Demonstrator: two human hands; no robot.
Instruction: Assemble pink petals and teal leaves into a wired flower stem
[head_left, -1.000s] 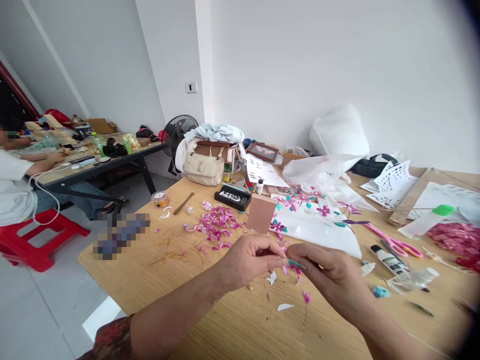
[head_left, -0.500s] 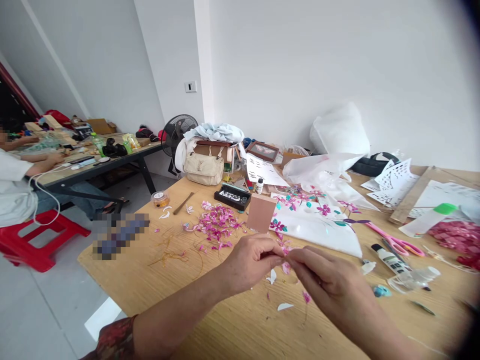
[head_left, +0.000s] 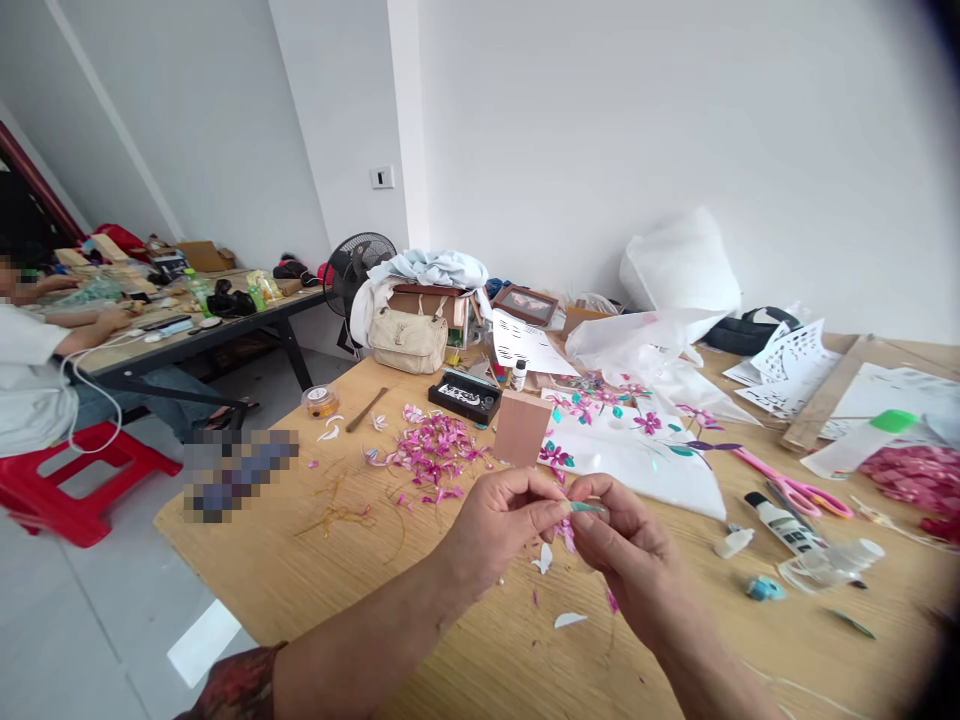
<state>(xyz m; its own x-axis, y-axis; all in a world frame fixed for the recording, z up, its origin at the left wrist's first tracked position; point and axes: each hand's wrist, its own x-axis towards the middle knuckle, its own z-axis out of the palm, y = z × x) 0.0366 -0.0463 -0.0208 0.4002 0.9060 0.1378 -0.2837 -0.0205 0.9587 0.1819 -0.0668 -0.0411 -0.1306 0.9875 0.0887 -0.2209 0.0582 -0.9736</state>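
Observation:
Over the wooden table, my left hand and my right hand meet fingertip to fingertip. Between them is a small teal leaf-shaped piece, pinched at its left end by my left thumb and forefinger. My right thumb and fingers are closed on its other end. Just behind the hands lies a heap of pink petals, and a brown board stands upright. Pink flowers with teal leaves rest on a white sheet. White paper scraps are below the hands.
Pink-handled scissors, a glue bottle and a clear spray bottle lie at right. A beige bag and black case stand at the back. At far left a person sits on a red stool.
My right hand has turned and its fingers have curled up, so the teal piece now shows between the fingertips. My left hand has barely moved.

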